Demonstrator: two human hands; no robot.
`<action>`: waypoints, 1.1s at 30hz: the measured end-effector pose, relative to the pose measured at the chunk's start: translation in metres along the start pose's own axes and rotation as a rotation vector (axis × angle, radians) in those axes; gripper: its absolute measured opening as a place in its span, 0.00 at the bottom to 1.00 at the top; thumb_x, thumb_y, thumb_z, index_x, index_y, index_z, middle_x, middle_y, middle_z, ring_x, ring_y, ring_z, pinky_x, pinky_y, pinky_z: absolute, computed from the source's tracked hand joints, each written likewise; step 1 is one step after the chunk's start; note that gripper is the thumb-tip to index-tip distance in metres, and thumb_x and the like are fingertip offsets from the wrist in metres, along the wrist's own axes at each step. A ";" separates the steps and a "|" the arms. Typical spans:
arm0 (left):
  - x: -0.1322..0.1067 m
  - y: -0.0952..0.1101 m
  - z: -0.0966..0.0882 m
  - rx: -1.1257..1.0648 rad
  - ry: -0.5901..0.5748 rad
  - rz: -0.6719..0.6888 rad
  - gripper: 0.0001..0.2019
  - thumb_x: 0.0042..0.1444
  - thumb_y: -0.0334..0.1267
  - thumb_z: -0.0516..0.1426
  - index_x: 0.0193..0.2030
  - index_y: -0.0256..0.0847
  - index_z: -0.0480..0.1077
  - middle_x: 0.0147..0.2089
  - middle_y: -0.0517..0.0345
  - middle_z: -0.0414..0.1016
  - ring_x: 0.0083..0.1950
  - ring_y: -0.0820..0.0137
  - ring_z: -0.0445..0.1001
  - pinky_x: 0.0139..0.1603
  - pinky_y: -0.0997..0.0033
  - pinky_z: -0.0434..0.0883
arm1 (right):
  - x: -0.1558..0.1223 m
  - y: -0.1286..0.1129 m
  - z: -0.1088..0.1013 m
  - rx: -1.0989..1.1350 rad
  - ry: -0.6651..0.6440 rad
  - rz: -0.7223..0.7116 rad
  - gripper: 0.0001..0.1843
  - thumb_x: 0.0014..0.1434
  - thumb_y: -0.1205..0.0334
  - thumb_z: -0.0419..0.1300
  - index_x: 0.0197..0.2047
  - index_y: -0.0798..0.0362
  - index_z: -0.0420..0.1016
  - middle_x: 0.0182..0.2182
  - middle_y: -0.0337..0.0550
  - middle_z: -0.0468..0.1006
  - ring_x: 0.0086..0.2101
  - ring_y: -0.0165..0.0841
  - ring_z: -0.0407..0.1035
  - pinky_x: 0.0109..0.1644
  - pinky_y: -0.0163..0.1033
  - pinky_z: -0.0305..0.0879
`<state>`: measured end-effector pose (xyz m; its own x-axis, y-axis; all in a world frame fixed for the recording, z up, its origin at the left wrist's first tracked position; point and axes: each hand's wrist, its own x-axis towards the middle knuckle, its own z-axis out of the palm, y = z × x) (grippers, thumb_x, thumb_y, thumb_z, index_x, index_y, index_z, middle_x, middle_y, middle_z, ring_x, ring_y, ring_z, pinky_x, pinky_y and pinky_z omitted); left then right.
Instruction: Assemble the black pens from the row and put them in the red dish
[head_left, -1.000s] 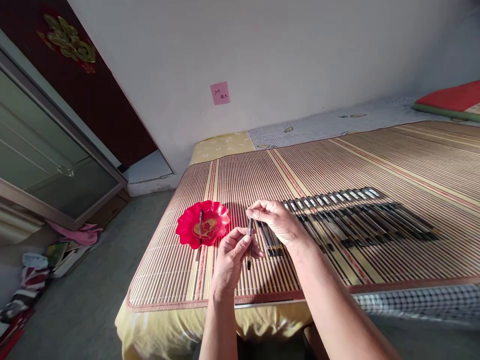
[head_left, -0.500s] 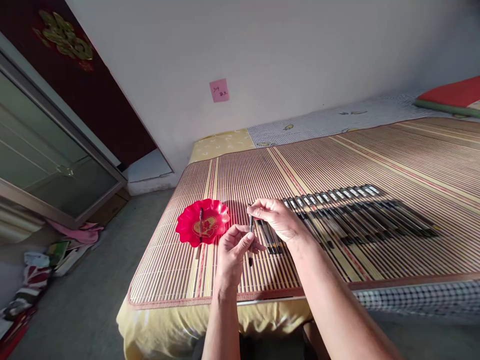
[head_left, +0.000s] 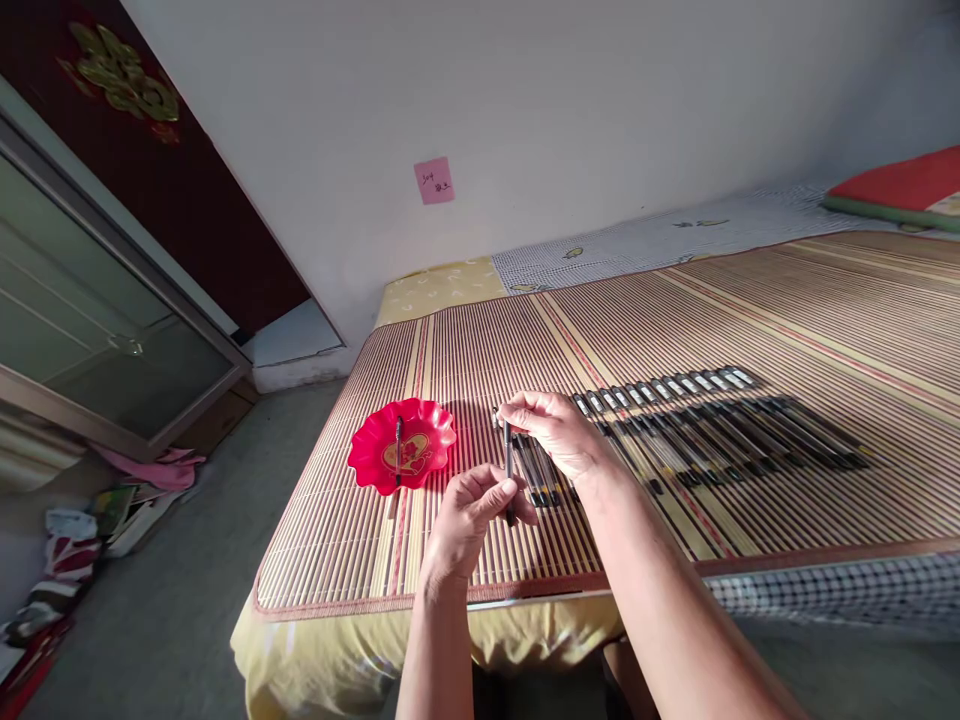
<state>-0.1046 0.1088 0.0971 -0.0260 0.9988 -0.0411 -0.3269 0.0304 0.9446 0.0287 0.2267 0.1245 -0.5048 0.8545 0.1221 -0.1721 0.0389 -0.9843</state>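
Black pen (head_left: pixel 509 468) being pinched at both ends: the right hand (head_left: pixel 561 438) is closing thumb and fingertips on its far end, while the left hand (head_left: pixel 466 520) is gripping its near end, holding it steeply tilted just above the bamboo mat (head_left: pixel 787 320). Just right of the hands, a row of pens (head_left: pixel 712 425) is lying side by side on the mat. To the left, a red scalloped plate (head_left: pixel 364 460) is carrying a single pen (head_left: pixel 398 450). A pink note (head_left: pixel 434 181) is hanging on the far wall.

red plate (head_left: pixel 375 462) | black pens (head_left: pixel 720 425) | striped tan mat (head_left: pixel 750 310) — pink note (head_left: pixel 434 181)
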 end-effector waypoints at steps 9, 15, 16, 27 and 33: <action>0.006 -0.005 0.005 0.122 0.149 0.067 0.20 0.51 0.51 0.72 0.30 0.39 0.72 0.24 0.57 0.78 0.25 0.72 0.73 0.30 0.73 0.66 | 0.003 0.004 0.001 0.013 0.056 0.000 0.18 0.54 0.43 0.73 0.31 0.49 0.79 0.31 0.40 0.77 0.34 0.35 0.69 0.46 0.45 0.66; 0.000 0.003 -0.005 0.142 0.028 0.050 0.18 0.56 0.51 0.69 0.37 0.35 0.78 0.30 0.49 0.83 0.27 0.71 0.76 0.29 0.73 0.65 | 0.002 0.002 0.001 0.060 0.040 0.004 0.19 0.53 0.42 0.73 0.31 0.49 0.81 0.31 0.40 0.78 0.35 0.35 0.70 0.49 0.46 0.66; 0.000 0.002 -0.006 0.123 0.048 0.046 0.18 0.54 0.51 0.71 0.35 0.36 0.77 0.29 0.50 0.83 0.27 0.71 0.76 0.29 0.74 0.65 | 0.001 0.000 0.002 0.050 0.041 -0.001 0.19 0.53 0.42 0.73 0.31 0.49 0.81 0.31 0.40 0.78 0.35 0.35 0.69 0.49 0.46 0.65; 0.007 -0.001 -0.016 0.068 0.291 0.180 0.20 0.45 0.46 0.76 0.30 0.38 0.72 0.25 0.60 0.77 0.25 0.75 0.73 0.28 0.76 0.71 | 0.009 0.015 0.006 -0.049 0.092 -0.120 0.20 0.67 0.43 0.60 0.38 0.49 0.83 0.41 0.48 0.84 0.43 0.40 0.77 0.55 0.50 0.71; 0.001 0.014 -0.042 0.085 0.443 0.250 0.18 0.47 0.46 0.74 0.30 0.39 0.72 0.25 0.61 0.78 0.25 0.74 0.75 0.27 0.77 0.73 | 0.016 0.049 0.014 -0.940 0.098 -0.038 0.25 0.71 0.67 0.45 0.60 0.60 0.80 0.61 0.60 0.78 0.65 0.50 0.66 0.68 0.62 0.62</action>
<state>-0.1486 0.1083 0.0962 -0.4976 0.8644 0.0723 -0.1825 -0.1859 0.9655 0.0004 0.2348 0.0803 -0.4323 0.8822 0.1868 0.5871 0.4326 -0.6842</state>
